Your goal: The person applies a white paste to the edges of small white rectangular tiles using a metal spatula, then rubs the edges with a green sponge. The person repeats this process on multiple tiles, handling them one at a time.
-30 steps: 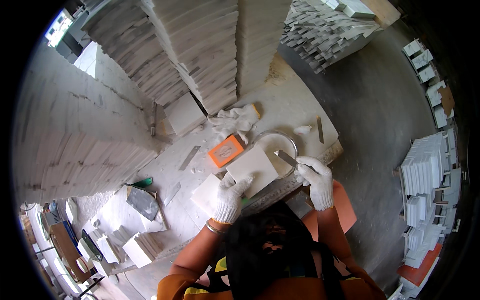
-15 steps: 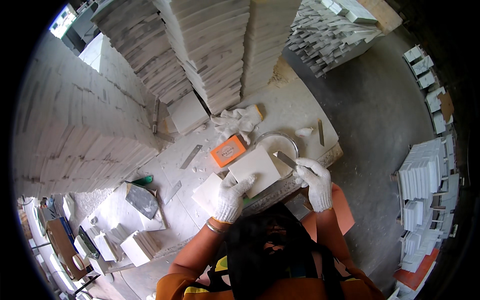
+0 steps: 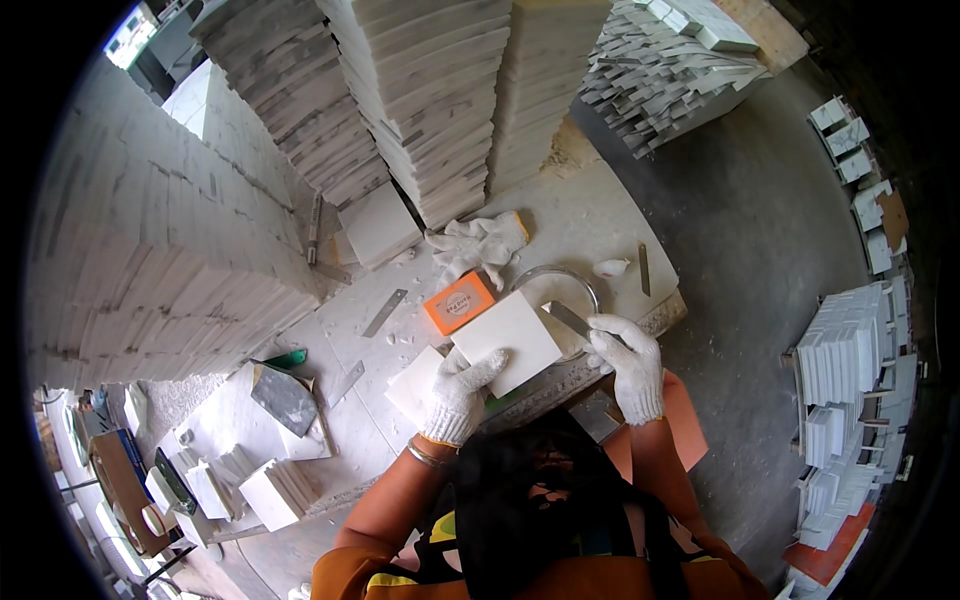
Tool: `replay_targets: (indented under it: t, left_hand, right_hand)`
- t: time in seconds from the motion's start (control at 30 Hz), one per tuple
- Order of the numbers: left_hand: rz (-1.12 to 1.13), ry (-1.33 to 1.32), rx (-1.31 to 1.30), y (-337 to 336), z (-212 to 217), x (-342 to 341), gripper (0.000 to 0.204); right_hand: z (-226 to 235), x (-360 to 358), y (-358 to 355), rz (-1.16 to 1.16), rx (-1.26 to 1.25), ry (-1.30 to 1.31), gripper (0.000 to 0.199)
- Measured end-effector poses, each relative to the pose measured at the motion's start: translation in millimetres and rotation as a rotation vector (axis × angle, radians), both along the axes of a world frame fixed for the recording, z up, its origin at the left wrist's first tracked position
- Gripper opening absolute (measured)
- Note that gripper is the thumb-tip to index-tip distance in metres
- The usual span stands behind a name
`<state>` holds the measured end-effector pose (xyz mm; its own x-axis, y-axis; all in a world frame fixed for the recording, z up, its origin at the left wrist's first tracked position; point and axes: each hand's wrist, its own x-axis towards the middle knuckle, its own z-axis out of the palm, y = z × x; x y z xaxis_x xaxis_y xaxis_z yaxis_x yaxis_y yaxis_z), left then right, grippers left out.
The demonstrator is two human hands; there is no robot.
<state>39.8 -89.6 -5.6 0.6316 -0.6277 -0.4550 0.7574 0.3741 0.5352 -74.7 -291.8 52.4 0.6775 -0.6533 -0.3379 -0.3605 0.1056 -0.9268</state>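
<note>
Tile [image 3: 505,342], white square slab, lies near front edge of workbench [image 3: 600,225]. Left hand [image 3: 458,395], gloved, fingers spread flat on tile's near corner, pressing rather than gripping, likely to steady it. Right hand [image 3: 625,365], gloved, closed round flat metal blade [image 3: 568,318], tip reaching tile's right edge over bowl. Bowl [image 3: 560,290], clear and shallow, just behind tile; contents too unclear to tell. Orange box [image 3: 458,303] touching tile's far-left side. Spare gloves [image 3: 480,240] behind it, toward stacked slabs [image 3: 440,110] at back edge.
</note>
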Motion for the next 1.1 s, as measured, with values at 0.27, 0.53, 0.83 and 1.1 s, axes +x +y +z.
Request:
replay_targets:
  t: [0.27, 0.53, 0.83, 1.1]
  left_hand:
    - [-0.004, 0.008, 0.010, -0.5, 0.6, 0.4, 0.034]
    - [-0.013, 0.022, 0.002, -0.4, -1.4, 1.4, 0.034]
    - [-0.032, 0.032, -0.009, -0.1, 0.8, 2.7, 0.037]
    - [-0.036, 0.030, -0.008, -0.1, 2.1, 3.3, 0.037]
  right_hand:
    - [-2.4, 0.2, 0.6, 0.044, -0.006, 0.005, 0.029]
    - [-3.4, 2.3, 3.2, 0.038, -0.010, -0.014, 0.030]
    - [-13.6, -0.4, 2.9, 0.084, -0.095, -0.092, 0.026]
    - [-28.7, -1.0, 0.4, 0.126, -0.315, -0.177, 0.025]
